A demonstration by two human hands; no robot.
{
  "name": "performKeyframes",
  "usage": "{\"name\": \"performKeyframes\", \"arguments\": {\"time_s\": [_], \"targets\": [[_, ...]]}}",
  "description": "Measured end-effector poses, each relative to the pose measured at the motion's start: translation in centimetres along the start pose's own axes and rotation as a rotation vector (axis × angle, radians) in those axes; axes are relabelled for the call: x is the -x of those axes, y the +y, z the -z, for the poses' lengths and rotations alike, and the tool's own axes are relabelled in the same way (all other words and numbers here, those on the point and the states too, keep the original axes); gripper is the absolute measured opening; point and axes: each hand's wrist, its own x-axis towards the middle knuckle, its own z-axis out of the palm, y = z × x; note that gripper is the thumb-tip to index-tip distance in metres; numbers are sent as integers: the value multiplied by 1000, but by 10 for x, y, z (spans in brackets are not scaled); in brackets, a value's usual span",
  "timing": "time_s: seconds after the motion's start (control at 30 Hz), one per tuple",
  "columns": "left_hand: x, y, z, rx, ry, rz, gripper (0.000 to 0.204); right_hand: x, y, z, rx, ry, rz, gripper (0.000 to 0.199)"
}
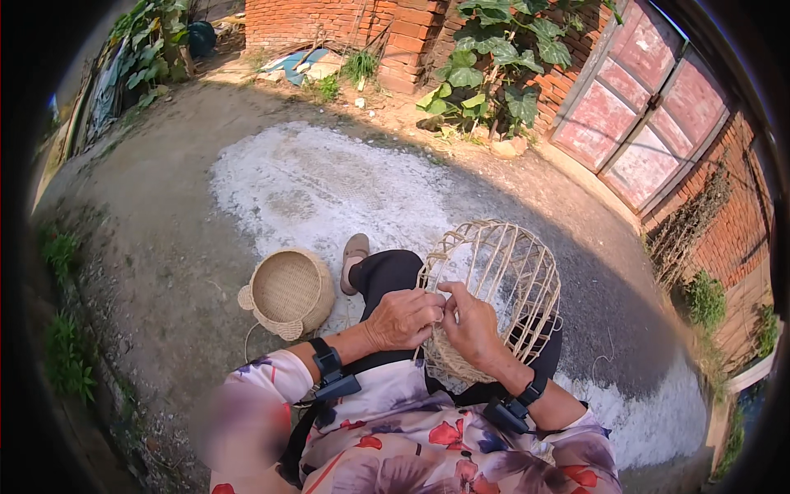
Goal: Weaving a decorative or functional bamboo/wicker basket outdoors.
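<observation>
An open-weave wicker basket (447,356) of pale strands rests on its side across my lap, its wide-spaced ribs fanning out to the right. At its left edge, my left hand (405,319) is closed, with its fingertips on the weave. Close beside it my right hand (475,331) pinches at the same edge, thumb and forefinger nearly touching the left hand. The fingers hide the exact strand between them. A round, tightly woven basket (292,288) with small ear-like tabs stands on the ground to the left of my leg.
White powdery material (329,177) covers part of the ground ahead. Beyond it are a brick wall (309,25), leafy plants (485,66) and a worn red metal door (638,99). My shoe (355,259) is beside the round basket. Loose strands lie on the ground.
</observation>
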Motion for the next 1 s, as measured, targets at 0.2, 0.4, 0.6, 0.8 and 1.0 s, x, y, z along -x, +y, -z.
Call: {"name": "performKeyframes", "arguments": {"time_s": [0.2,0.4,0.6,0.8,1.0], "targets": [[1,0,-1,27,28,22,42,5,1,0,-56,51,43,33],[3,-1,-4,91,62,120,43,14,-11,3,-286,-43,-41,45],[-9,-2,13,125,-115,176,38,9,-25,36,-873,-249,-130,45],[-26,-11,40,285,-392,152,13,18,-30,60,-438,-179,-52,60],[-25,-16,31,364,-514,193,7,23,-33,60,-452,-262,8,34]]}}
